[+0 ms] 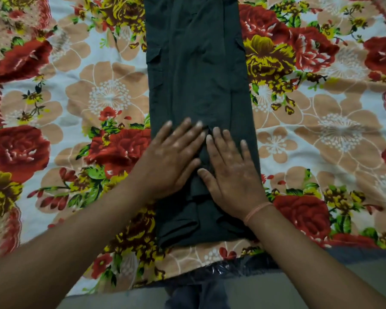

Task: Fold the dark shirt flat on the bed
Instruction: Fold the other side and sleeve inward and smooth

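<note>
The dark shirt (198, 70) lies on the bed as a long narrow strip, its sides folded in, running from the top edge of the view down to near the bed's front edge. My left hand (172, 155) rests flat on its lower part, fingers spread, palm down. My right hand (230, 172) lies flat beside it, also palm down with fingers apart, a thin orange band on its wrist. The two hands almost touch at the shirt's middle line. Neither hand grips the cloth. The folded sleeve ends bunch below the hands.
A floral bedsheet (94, 92) with red, yellow and peach flowers covers the bed on both sides of the shirt. The bed's front edge (210, 275) runs across the bottom, with grey floor and my legs below it.
</note>
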